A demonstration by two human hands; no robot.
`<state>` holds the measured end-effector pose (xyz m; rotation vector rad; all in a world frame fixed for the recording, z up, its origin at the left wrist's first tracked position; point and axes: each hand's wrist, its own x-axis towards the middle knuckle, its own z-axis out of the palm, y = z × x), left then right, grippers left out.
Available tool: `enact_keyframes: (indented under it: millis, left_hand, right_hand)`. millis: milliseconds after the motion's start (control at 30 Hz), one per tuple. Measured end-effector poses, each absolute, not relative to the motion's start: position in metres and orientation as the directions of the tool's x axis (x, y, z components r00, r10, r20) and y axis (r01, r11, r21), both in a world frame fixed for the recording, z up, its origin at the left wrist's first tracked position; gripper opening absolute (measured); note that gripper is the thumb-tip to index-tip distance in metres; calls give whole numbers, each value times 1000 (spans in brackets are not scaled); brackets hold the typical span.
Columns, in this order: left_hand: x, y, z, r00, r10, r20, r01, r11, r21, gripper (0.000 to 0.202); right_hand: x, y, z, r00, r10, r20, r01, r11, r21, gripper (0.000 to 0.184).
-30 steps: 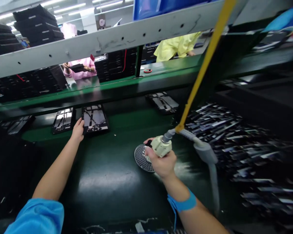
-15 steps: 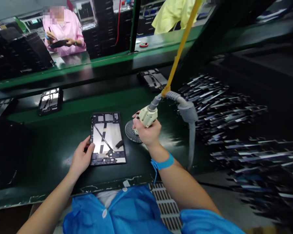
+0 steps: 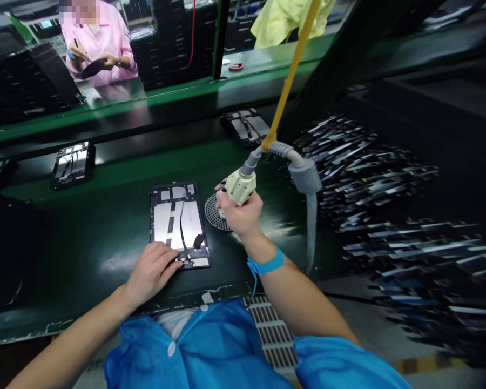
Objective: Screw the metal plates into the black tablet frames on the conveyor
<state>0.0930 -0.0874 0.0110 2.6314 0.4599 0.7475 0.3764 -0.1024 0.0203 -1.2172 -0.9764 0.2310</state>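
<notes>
A dark tablet frame [image 3: 179, 222] with a silver inner plate and loose cables lies on the green bench in front of me. My left hand [image 3: 154, 273] rests on its near left corner, fingers curled down on the edge and pressing it. My right hand [image 3: 240, 213] is wrapped round a beige electric screwdriver [image 3: 240, 186] that hangs from a grey hose and a yellow cord. The tool is held just right of the frame, above a round perforated screw dish [image 3: 214, 212].
Two more tablet frames [image 3: 72, 163] [image 3: 245, 125] lie on the conveyor strip behind. A heap of thin dark and silver parts [image 3: 372, 178] fills the right side. A person in pink [image 3: 99, 40] works across the line; another in yellow [image 3: 283, 19] stands farther right.
My left hand pulled the tablet frame from the conveyor to the bench in front of me, then shifted to its near corner. My right hand stayed by the dish with the screwdriver.
</notes>
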Motion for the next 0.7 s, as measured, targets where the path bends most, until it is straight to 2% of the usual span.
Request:
enact_keyframes:
  millis: [100, 200, 367, 700]
  left_hand:
    - [82, -87, 15, 851, 297, 433, 139, -923, 358, 25]
    - [76, -89, 15, 865, 251, 435, 127, -947, 294, 21]
    - [77, -89, 15, 886, 242, 395, 147, -956, 256, 18]
    - [85, -94, 13, 904, 240, 354, 169, -961, 220, 33]
  right_hand:
    - [376, -103, 21, 587, 627, 513, 330, 393, -858, 20]
    - [375, -104, 22, 588, 635, 501, 332, 376, -865, 20]
    - [374, -105, 22, 585, 638, 501, 329, 378, -865, 21]
    - [374, -107, 22, 600, 634, 488, 317, 371, -873, 22]
